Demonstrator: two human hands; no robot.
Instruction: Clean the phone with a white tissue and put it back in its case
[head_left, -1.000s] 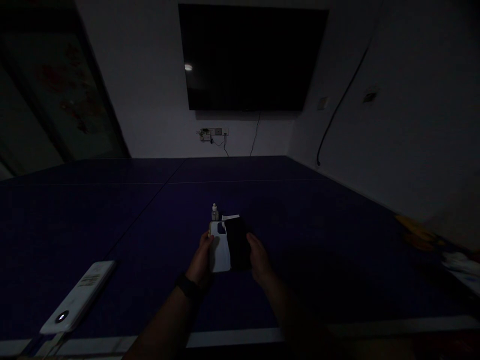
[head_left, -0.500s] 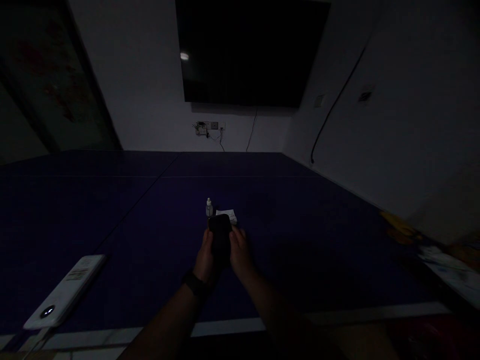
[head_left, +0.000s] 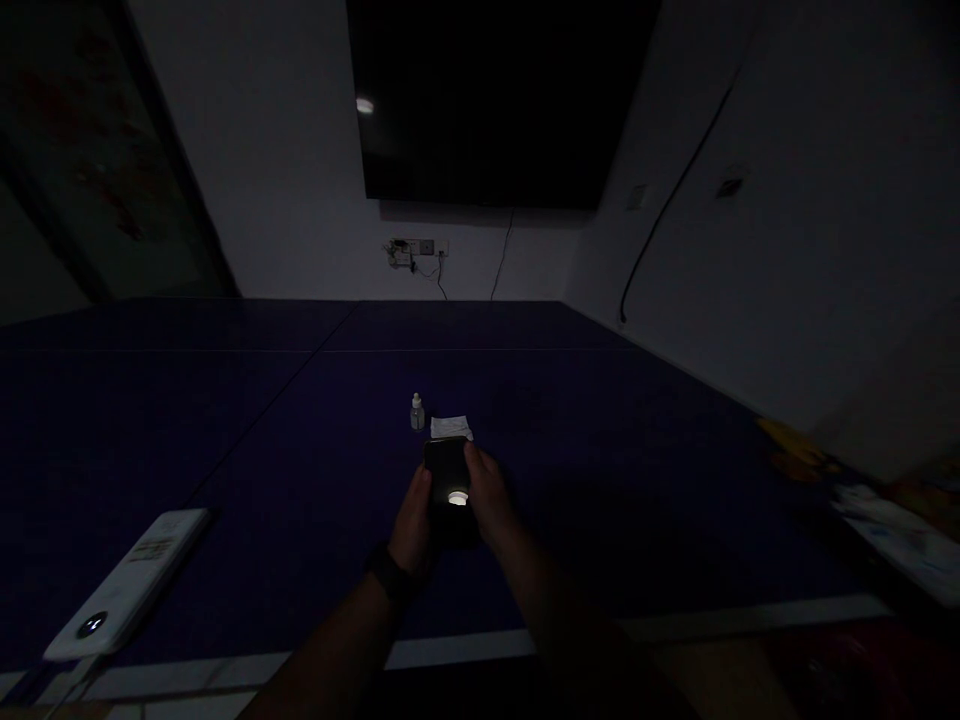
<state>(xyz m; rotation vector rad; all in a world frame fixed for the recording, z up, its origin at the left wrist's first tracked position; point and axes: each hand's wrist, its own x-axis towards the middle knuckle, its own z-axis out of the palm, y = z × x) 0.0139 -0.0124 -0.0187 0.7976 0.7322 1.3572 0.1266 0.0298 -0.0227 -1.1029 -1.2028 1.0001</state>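
Note:
A dark smartphone is held between my two hands above the purple surface. My left hand, with a black band on its wrist, grips the phone's left side, thumb along the edge. Round the right side closes my right hand, its thumb near the upper right corner. The glossy black screen faces me and mirrors a bright light. Just beyond the phone lies a folded white cloth or paper. A small clear bottle with a white dropper-like top stands upright to its left.
A white power bank with a lit display and a plugged-in cable lies at the lower left. At the right edge are a yellow item and a pale printed item. A large dark television hangs on the far wall above sockets.
The phone has tilted in my hands, and a bright light reflection now shows on its screen. My right hand has shifted slightly right and up along its edge.

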